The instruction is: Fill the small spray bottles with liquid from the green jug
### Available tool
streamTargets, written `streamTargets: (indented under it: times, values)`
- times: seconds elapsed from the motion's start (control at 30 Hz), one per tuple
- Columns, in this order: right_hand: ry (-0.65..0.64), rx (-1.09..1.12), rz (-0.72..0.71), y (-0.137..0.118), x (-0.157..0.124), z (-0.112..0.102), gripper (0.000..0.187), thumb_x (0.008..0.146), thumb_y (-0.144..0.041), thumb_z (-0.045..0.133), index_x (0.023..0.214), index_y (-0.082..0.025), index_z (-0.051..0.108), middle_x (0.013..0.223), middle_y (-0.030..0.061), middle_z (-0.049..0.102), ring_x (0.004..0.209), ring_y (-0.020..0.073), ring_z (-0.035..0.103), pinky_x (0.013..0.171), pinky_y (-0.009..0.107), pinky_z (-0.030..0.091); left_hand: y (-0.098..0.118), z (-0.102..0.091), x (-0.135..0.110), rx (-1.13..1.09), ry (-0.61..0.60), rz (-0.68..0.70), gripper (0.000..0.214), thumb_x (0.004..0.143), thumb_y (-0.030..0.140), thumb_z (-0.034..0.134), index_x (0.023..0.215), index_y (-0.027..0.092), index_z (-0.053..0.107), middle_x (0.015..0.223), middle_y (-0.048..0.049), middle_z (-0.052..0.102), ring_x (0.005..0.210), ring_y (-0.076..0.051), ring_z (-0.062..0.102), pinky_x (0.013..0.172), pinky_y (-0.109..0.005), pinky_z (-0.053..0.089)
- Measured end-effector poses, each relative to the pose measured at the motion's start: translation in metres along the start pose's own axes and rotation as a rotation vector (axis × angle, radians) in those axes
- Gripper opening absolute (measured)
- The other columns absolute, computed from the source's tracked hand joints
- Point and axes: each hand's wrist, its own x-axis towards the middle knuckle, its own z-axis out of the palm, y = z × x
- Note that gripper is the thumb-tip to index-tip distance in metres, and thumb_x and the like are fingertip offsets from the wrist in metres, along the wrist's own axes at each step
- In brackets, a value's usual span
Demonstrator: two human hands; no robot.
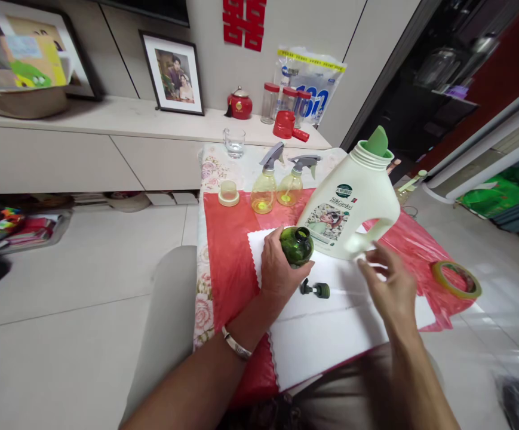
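Note:
My left hand [278,263] is wrapped around a dark green bottle [295,246], its uncapped neck tilted toward me. On the white sheet [326,334] just below it lies a green pump head [316,289], with a pale thin tube seeming to run right from it. My right hand [387,278], slightly blurred, has thumb and fingers closed near the base of a large cream detergent jug [351,197]. Something small and whitish shows at those fingertips, too unclear to name. A green spout [378,142] stands in the jug's open mouth.
Two yellowish spray bottles [264,190] and a cream cap [229,194] stand on red plastic [227,257] behind my left hand. A glass mug [235,143] is at the table's back. A roll of tape [457,279] lies at the right edge. Jars [269,103] line the cabinet.

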Motion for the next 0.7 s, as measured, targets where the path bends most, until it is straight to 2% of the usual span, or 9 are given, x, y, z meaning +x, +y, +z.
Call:
streamTargets:
  times: [0.07, 0.17, 0.23, 0.33, 0.47, 0.6, 0.63, 0.7]
  values:
    - [-0.162, -0.027, -0.129, -0.007, -0.026, 0.002, 0.045, 0.089, -0.048, 0.062, 0.122, -0.018, 0.068, 0.109, 0.0096, 0.069, 0.098, 0.0233, 0.065, 0.087, 0.042, 0.053, 0.000, 0.000, 0.000, 0.004, 0.007, 0.014, 0.093, 0.060, 0.020, 0.088, 0.138, 0.020, 0.037, 0.135, -0.0143, 0.055, 0.129, -0.034, 0.055, 0.109, -0.051, 0.048]
    - [-0.356, -0.079, -0.300, -0.016, -0.052, 0.011, 0.036, 0.092, -0.038, 0.059, 0.123, -0.023, 0.068, 0.119, 0.0087, 0.067, 0.112, 0.0255, 0.060, 0.096, 0.046, 0.050, 0.001, 0.000, 0.000, 0.005, 0.013, 0.027, 0.092, 0.060, 0.019, 0.087, 0.138, 0.021, 0.037, 0.134, -0.0138, 0.055, 0.129, -0.033, 0.056, 0.109, -0.050, 0.048]
    - [-0.445, -0.122, -0.373, -0.016, -0.061, 0.019, 0.035, 0.093, -0.028, 0.056, 0.126, -0.024, 0.066, 0.120, 0.0086, 0.066, 0.110, 0.0264, 0.061, 0.094, 0.048, 0.049, 0.002, -0.001, -0.001, -0.002, 0.014, 0.027, 0.092, 0.060, 0.019, 0.087, 0.137, 0.021, 0.037, 0.133, -0.0132, 0.056, 0.128, -0.033, 0.056, 0.108, -0.049, 0.048]
    - [-0.503, -0.163, -0.451, -0.013, -0.065, 0.030, 0.036, 0.094, -0.019, 0.050, 0.125, -0.023, 0.067, 0.115, 0.0093, 0.067, 0.104, 0.0266, 0.062, 0.086, 0.046, 0.051, 0.002, -0.003, -0.001, -0.010, 0.011, 0.030, 0.092, 0.059, 0.019, 0.087, 0.137, 0.020, 0.038, 0.132, -0.0134, 0.056, 0.128, -0.033, 0.056, 0.108, -0.050, 0.049]
    - [-0.474, -0.135, -0.502, -0.013, -0.063, 0.025, 0.034, 0.097, -0.017, 0.046, 0.125, -0.022, 0.065, 0.114, 0.0098, 0.066, 0.104, 0.0231, 0.061, 0.085, 0.039, 0.055, 0.003, -0.004, -0.002, -0.011, 0.002, 0.031, 0.093, 0.059, 0.019, 0.087, 0.137, 0.022, 0.037, 0.132, -0.0124, 0.056, 0.128, -0.033, 0.057, 0.109, -0.050, 0.048]
    - [-0.320, -0.059, -0.511, -0.025, -0.055, -0.003, 0.028, 0.099, -0.023, 0.053, 0.125, -0.022, 0.063, 0.117, 0.0098, 0.064, 0.108, 0.0217, 0.061, 0.090, 0.038, 0.055, 0.007, -0.005, -0.004, -0.034, -0.036, 0.018, 0.092, 0.059, 0.019, 0.087, 0.137, 0.023, 0.038, 0.132, -0.0114, 0.056, 0.127, -0.033, 0.057, 0.109, -0.050, 0.048]
    - [-0.259, -0.008, -0.478, -0.031, -0.052, -0.009, 0.026, 0.097, -0.026, 0.059, 0.122, -0.023, 0.065, 0.116, 0.0091, 0.065, 0.108, 0.0220, 0.062, 0.091, 0.038, 0.055, 0.008, -0.006, -0.005, -0.042, -0.055, 0.011, 0.093, 0.058, 0.019, 0.087, 0.137, 0.023, 0.038, 0.131, -0.0114, 0.056, 0.127, -0.033, 0.057, 0.109, -0.050, 0.049]
    - [-0.110, 0.190, -0.321, -0.044, -0.045, -0.018, 0.030, 0.090, -0.027, 0.070, 0.120, -0.024, 0.068, 0.118, 0.0079, 0.066, 0.109, 0.0225, 0.064, 0.092, 0.038, 0.055, 0.011, -0.006, -0.007, -0.060, -0.100, -0.003, 0.094, 0.057, 0.020, 0.088, 0.137, 0.022, 0.038, 0.130, -0.0116, 0.056, 0.125, -0.033, 0.058, 0.108, -0.050, 0.049]
